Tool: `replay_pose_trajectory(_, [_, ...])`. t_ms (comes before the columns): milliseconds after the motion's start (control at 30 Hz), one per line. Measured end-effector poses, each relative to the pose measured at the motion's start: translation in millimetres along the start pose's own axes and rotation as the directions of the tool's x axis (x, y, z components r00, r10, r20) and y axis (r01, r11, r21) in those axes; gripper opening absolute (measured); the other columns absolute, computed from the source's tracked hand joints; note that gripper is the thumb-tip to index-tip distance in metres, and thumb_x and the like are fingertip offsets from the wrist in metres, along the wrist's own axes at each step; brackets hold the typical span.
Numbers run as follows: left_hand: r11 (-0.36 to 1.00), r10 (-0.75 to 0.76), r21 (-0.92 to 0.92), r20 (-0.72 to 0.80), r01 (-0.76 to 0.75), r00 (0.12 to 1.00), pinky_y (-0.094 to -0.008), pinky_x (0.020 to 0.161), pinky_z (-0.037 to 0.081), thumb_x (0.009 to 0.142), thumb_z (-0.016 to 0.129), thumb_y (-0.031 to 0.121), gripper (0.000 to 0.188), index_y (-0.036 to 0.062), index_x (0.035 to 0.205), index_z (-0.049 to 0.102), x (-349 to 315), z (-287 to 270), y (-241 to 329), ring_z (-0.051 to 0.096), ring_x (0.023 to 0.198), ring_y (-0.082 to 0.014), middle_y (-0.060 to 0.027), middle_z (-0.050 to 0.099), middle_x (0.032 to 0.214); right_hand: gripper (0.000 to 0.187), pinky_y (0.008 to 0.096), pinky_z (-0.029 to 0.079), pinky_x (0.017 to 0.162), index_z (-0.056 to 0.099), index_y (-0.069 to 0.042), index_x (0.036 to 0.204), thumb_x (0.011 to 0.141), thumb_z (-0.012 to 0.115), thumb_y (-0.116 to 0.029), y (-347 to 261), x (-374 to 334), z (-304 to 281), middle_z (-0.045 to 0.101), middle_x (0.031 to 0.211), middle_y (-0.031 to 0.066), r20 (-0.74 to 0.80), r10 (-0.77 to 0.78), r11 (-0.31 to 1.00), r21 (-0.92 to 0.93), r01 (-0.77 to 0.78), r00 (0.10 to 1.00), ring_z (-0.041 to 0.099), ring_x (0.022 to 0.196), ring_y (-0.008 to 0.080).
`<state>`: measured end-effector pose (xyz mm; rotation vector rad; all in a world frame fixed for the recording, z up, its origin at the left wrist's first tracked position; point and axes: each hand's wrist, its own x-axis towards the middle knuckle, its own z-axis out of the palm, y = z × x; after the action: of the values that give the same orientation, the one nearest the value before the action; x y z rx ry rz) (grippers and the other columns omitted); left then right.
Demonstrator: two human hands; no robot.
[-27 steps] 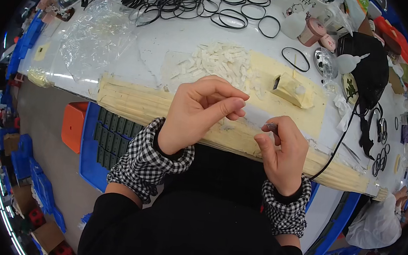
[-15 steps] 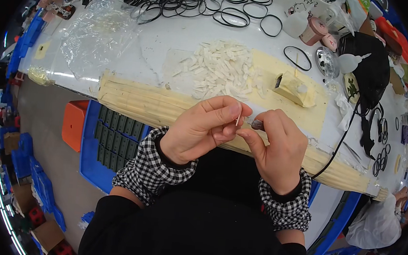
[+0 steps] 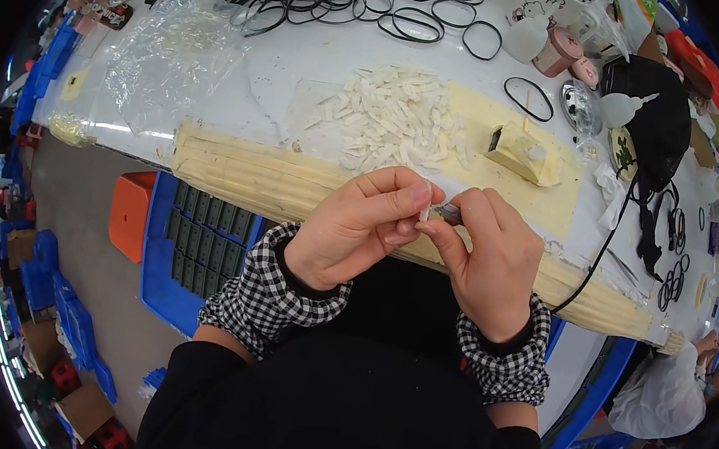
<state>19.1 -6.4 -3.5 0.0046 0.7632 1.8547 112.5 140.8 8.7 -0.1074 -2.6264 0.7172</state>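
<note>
Between thumb and fingers, my left hand [image 3: 368, 221] pinches a small white strip [image 3: 424, 214], which stands roughly upright. My right hand [image 3: 492, 256] grips a small grey metal blade [image 3: 447, 212]; its tip touches or nearly touches the strip, and most of it is hidden by the fingers. Both hands are closed, above the tape-covered front edge [image 3: 245, 171] of the table. Just beyond them lies a pile of similar white pieces [image 3: 398, 113]. To its right, a tape-wrapped block [image 3: 524, 153] sits on a yellowish sheet [image 3: 561, 185].
Many black rubber rings [image 3: 413, 24] lie at the back, with a clear plastic bag [image 3: 174, 58] at the left. Bottles, a pink jar [image 3: 557, 53] and a black cloth [image 3: 655, 121] crowd the right. Below the table are a blue crate [image 3: 153, 272] and an orange stool [image 3: 130, 215].
The grey blade in my right hand has come closer to the white strip, and more of it shows. The strip has turned slightly in my left fingers.
</note>
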Motion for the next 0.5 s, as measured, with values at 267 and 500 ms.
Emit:
replay_pose_trajectory(267, [0.998, -0.001, 0.063, -0.026, 0.002, 1.0, -0.0166, 0.057, 0.036, 0.094, 0.057, 0.019, 0.017, 0.0026, 0.095, 0.06, -0.4, 1.2, 1.2, 0.043, 0.063, -0.0032, 0.0019, 0.055, 0.075, 0.034, 0.0329, 0.041, 0.048, 0.052, -0.009, 0.076, 0.081, 0.065, -0.041, 2.4, -0.8, 3.1, 0.047, 0.063, 0.004, -0.002, -0.013, 1.0, -0.005, 0.013, 1.0, 0.053, 0.055, 0.0221])
replay_pose_trajectory(500, [0.995, 0.027, 0.095, 0.009, -0.028, 1.0, -0.0164, 0.057, 0.036, 0.094, 0.058, 0.018, 0.016, 0.002, 0.095, 0.06, -1.1, -1.1, 0.6, 0.042, 0.063, -0.0027, 0.0017, 0.055, 0.08, 0.033, 0.0345, 0.039, 0.049, 0.053, -0.004, 0.075, 0.079, 0.069, -0.033, -3.2, 0.0, -2.3, 0.047, 0.062, 0.0077, 0.054, 0.039, 0.998, 0.039, -0.041, 0.998, 0.05, 0.055, 0.0257])
